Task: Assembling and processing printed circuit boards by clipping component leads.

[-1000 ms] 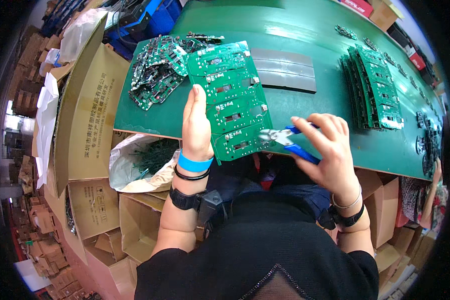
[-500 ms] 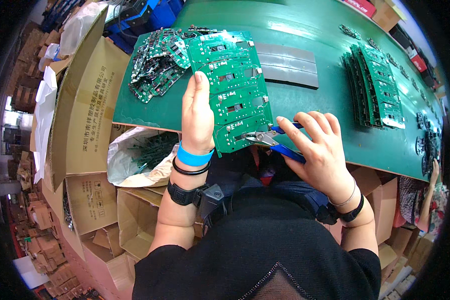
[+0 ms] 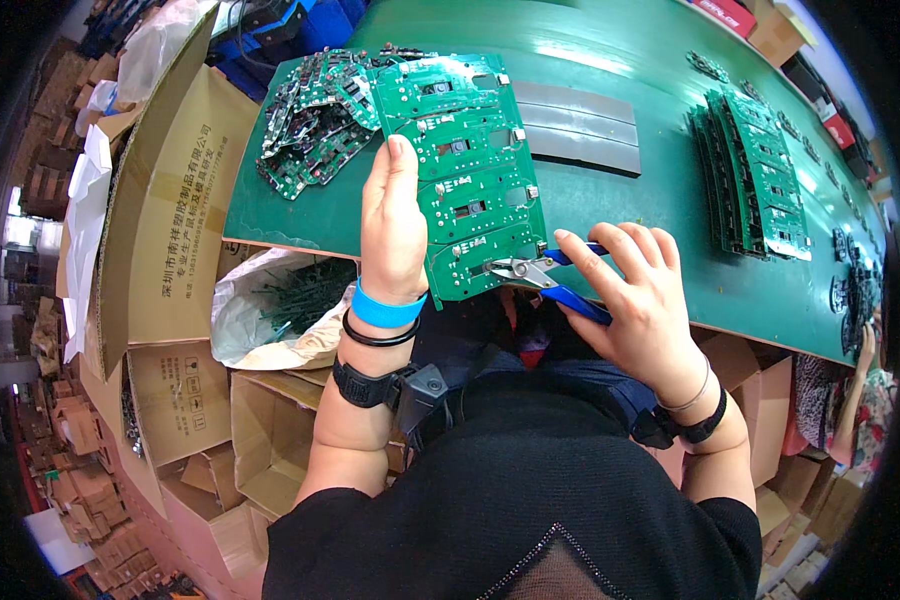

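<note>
My left hand [image 3: 394, 225] grips a green circuit board panel [image 3: 460, 180] by its left edge, thumb on the face and the fingers hidden behind. The panel is tilted up above the table's near edge and carries several joined boards. In my right hand [image 3: 635, 295] are blue-handled cutting pliers [image 3: 570, 290], fingers wrapped around the grips. The pliers' metal jaws lie at the lower right part of the panel, touching or just over its lowest board. Whether the jaws are closed on the material I cannot tell.
Separated boards [image 3: 315, 120] lie heaped behind the panel at left. Grey strips [image 3: 580, 125] lie beyond it. A stack of panels [image 3: 755, 175] stands at right on the green table [image 3: 640, 110]. Below left are a bag of scraps [image 3: 290, 310] and open cartons [image 3: 170, 220]. Another person's arm [image 3: 855, 400] shows far right.
Hardly anything differs. The panel and my left hand have shifted very slightly; the pliers stay at the same lower part of the panel.
</note>
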The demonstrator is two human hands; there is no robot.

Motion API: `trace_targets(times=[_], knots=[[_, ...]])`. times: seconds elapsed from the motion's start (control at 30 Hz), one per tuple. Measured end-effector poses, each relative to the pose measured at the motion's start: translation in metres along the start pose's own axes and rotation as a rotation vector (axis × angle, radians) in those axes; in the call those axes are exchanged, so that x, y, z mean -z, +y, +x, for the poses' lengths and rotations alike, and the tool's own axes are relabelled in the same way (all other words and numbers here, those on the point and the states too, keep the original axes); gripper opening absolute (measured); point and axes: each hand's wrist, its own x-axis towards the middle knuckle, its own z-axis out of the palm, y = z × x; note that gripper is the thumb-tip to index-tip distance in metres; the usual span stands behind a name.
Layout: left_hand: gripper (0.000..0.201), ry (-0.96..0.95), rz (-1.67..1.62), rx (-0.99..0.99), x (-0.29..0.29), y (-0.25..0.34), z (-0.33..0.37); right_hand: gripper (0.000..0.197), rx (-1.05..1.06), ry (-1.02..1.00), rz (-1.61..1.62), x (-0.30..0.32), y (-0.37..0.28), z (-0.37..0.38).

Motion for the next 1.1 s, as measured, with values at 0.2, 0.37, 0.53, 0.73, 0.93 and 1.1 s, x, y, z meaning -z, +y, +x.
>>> trace_targets(times=[0.2, 0.37, 0.53, 0.73, 0.93, 1.1], knots=[[0.037, -0.004, -0.011, -0.021, 0.0, 0.0, 0.0, 0.062, -0.005, -0.041, -0.003, -0.001, 0.0, -0.002], [0.04, -0.008, 0.015, 0.008, 0.002, 0.002, 0.0, 0.063, 0.032, 0.014, -0.03, 0.0, 0.001, -0.001], [0.038, 0.021, 0.005, -0.001, 0.004, 0.0, 0.001, 0.064, 0.047, 0.018, 0.001, -0.006, 0.005, -0.002], [0.06, -0.061, -0.248, 0.274, 0.027, -0.008, -0.003, 0.047, -0.119, 0.347, 0.184, -0.003, 0.017, -0.005], [0.058, -0.274, -0.757, 0.499, 0.025, -0.022, -0.022, 0.045, -0.209, 0.281, 0.099, -0.019, 0.031, -0.001], [0.06, -0.392, -0.845, 0.516, 0.02, -0.028, -0.023, 0.05, -0.212, 0.221, 0.044, -0.025, 0.028, 0.005]])
